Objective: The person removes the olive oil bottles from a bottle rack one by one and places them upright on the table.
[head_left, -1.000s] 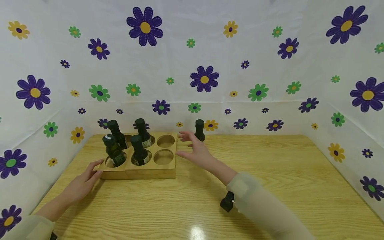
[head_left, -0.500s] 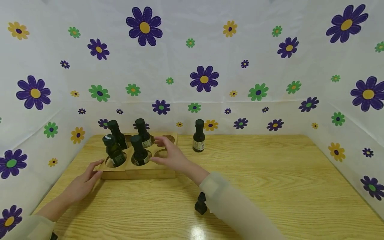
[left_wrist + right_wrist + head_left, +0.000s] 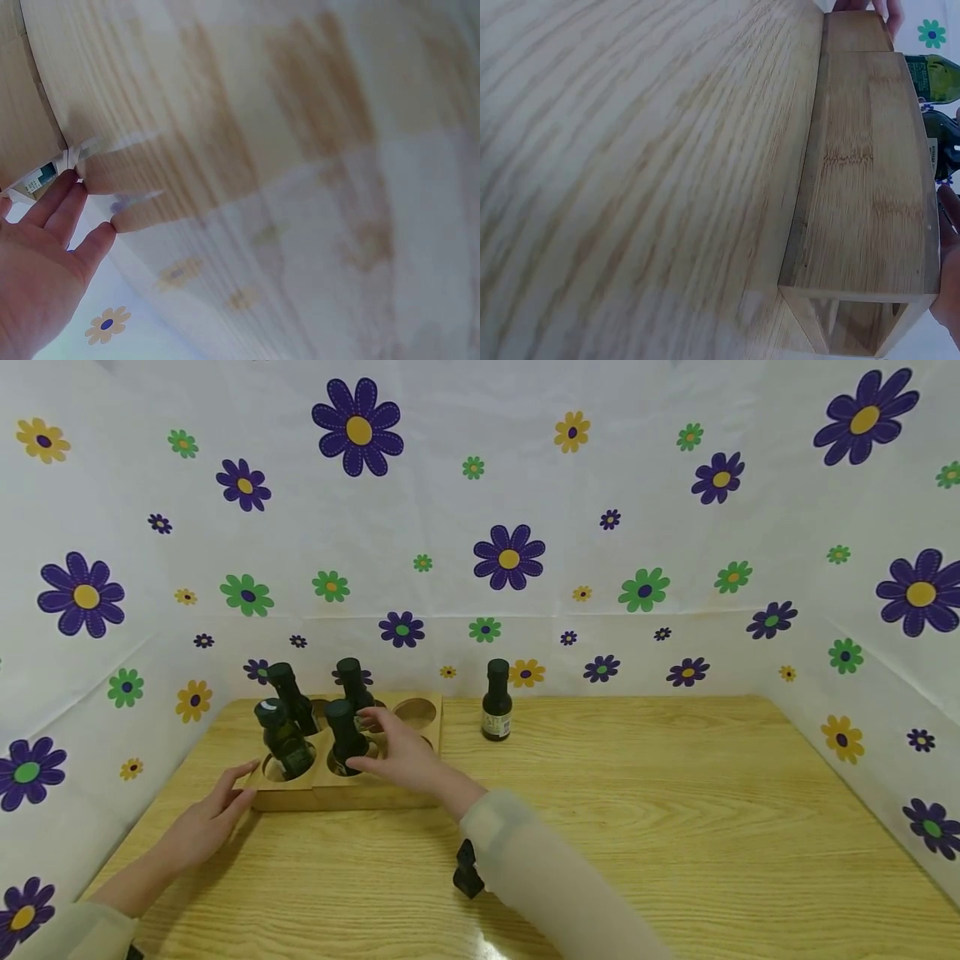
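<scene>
A wooden rack (image 3: 360, 797) with round holes stands at the left of the table. Dark bottles stand in several holes: a leaning green-glass bottle (image 3: 288, 743) front left, a front-middle bottle (image 3: 345, 731), and two behind, the back-left bottle (image 3: 296, 697) and the back-middle bottle (image 3: 351, 681). My left hand (image 3: 202, 827) rests its fairly straight fingers against the rack's left end. My right hand (image 3: 408, 756) reaches over the rack's right part, thumb and fingers spread at the right side of the front-middle bottle. Whether they touch the glass is unclear.
One more dark bottle (image 3: 497, 706) with a pale label stands on the table right of the rack. The back-right hole (image 3: 415, 713) holds no bottle; the front-right one is mostly behind my right hand. A flower-printed cloth (image 3: 637, 527) hangs around the table.
My right hand has moved left, from beside the lone bottle, across the rack's right part to the front-middle bottle. My left hand stays at the rack's left end.
</scene>
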Demonstrator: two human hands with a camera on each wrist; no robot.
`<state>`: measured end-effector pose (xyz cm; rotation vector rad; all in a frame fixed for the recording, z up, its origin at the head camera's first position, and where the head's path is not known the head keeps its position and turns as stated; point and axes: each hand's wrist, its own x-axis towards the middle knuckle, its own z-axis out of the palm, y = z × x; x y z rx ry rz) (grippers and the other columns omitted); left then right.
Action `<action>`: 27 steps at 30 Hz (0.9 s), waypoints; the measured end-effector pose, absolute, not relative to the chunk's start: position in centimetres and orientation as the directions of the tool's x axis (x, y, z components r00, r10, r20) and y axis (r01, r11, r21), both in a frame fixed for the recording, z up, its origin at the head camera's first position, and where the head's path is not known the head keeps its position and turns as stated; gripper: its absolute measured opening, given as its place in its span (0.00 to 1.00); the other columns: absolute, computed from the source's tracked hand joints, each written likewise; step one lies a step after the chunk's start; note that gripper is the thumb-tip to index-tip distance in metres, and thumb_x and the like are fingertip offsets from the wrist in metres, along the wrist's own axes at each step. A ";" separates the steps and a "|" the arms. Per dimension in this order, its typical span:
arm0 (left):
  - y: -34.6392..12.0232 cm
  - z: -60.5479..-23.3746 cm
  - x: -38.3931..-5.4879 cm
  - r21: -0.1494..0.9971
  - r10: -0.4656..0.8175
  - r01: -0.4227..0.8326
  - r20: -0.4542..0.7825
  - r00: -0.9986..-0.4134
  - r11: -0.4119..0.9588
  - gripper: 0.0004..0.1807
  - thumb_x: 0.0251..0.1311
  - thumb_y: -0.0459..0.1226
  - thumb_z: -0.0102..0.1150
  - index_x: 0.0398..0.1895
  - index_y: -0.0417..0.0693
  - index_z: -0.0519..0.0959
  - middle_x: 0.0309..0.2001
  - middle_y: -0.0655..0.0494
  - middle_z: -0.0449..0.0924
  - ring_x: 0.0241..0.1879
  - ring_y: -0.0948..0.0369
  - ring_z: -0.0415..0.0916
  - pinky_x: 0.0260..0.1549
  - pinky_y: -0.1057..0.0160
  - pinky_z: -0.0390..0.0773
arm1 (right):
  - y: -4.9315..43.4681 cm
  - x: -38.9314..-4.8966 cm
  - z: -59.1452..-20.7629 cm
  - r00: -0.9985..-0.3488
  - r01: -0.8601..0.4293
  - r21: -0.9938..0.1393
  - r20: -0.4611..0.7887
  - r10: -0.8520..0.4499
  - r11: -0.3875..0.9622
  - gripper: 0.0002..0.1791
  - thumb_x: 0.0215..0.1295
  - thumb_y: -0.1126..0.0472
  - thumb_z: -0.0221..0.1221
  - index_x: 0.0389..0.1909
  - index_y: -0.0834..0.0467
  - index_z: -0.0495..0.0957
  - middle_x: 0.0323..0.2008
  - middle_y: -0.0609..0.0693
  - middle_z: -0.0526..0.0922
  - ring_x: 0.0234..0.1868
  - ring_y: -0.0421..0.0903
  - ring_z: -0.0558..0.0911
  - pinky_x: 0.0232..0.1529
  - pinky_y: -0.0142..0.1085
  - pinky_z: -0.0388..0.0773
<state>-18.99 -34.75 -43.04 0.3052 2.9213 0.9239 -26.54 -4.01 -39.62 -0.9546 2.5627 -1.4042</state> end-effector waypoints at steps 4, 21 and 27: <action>-34.7 -43.0 -19.0 0.576 0.205 0.168 0.002 -0.979 0.800 0.30 0.78 0.49 0.32 0.75 0.42 0.47 0.58 0.23 0.69 0.55 0.32 0.70 0.44 0.36 0.71 | -4.4 -26.8 -39.6 -0.808 -0.478 -0.776 0.204 -0.552 0.412 0.38 0.65 0.51 0.64 0.71 0.54 0.59 0.63 0.49 0.70 0.62 0.43 0.71 0.59 0.34 0.69; -34.5 -42.7 -18.9 0.570 0.208 0.173 0.003 -0.978 0.803 0.30 0.78 0.48 0.31 0.75 0.42 0.47 0.58 0.23 0.68 0.56 0.31 0.69 0.44 0.35 0.71 | -5.0 -26.8 -39.5 -0.810 -0.502 -0.686 0.161 -0.563 0.526 0.36 0.68 0.49 0.60 0.72 0.56 0.59 0.62 0.52 0.73 0.60 0.44 0.74 0.57 0.34 0.71; -34.6 -42.9 -18.8 0.566 0.206 0.170 0.001 -0.979 0.807 0.30 0.78 0.48 0.32 0.74 0.42 0.47 0.58 0.22 0.68 0.56 0.31 0.69 0.44 0.34 0.71 | -5.1 -26.6 -39.4 -0.801 -0.527 -0.650 0.166 -0.575 0.547 0.35 0.68 0.50 0.61 0.71 0.58 0.60 0.64 0.53 0.71 0.62 0.45 0.73 0.58 0.33 0.69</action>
